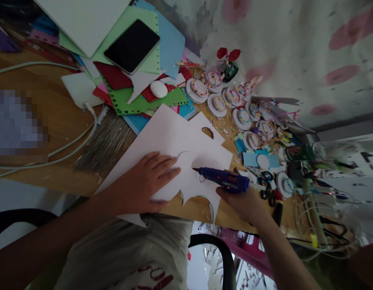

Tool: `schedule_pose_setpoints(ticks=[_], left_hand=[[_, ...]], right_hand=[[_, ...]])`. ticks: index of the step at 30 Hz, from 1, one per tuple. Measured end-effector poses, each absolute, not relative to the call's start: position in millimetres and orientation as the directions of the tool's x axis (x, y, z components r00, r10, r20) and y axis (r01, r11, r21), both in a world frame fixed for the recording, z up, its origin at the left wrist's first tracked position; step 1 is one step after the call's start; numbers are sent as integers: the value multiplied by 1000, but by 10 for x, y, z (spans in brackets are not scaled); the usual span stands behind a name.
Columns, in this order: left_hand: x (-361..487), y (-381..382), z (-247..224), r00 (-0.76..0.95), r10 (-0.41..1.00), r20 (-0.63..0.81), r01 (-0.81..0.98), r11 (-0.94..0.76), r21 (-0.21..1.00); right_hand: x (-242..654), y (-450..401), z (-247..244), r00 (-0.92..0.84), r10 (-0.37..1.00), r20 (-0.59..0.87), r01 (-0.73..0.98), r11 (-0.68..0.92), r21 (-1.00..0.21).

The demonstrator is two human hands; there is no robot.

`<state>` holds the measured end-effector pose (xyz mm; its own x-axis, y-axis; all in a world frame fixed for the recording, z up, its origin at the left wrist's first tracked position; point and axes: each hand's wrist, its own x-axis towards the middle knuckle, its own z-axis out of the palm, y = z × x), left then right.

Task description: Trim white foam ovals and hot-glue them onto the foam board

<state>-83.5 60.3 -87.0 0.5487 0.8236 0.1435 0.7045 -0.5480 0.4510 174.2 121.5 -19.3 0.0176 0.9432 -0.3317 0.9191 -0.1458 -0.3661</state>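
A large white sheet with scalloped cut-outs along its near edge lies on the wooden table. My left hand rests flat on it, fingers stretched out. A thin curved mark or slit shows just beyond my fingertips; I cannot tell which. In my right hand is a blue hot glue gun, its small red light lit. The gun's dark nozzle points left over the sheet, close to my left fingertips; whether it touches the paper is unclear. A smaller white piece with a round hole lies at the sheet's far edge.
Coloured papers bearing a black phone and a white oval case lie at the back left. Thin wire stems sit left. Several small decorated hats, scissors, a glass bottle and tangled cables fill the right.
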Motion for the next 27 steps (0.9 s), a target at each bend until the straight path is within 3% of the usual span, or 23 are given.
schedule_pose_setpoints(ticks=[4,13,20,27], left_hand=[[-838,608,-880,582,799,150,673,-577,463],[-849,597,-877,578,800,160,659,-573,488],[-844,596,-875,576,802,157,657,-569,494],[-847,598,-855,570,805,165,654,-566,502]], right_hand=[[1778,1243,-228,-14,946,-325,958,-81,-276],[1819,1255,-274,-142,949,-281,968,73,-242],[1746,1296,-184,-94,932,-351,990,49,-134],[1800,1300,-198,-160,935,-315,972,95,-213]])
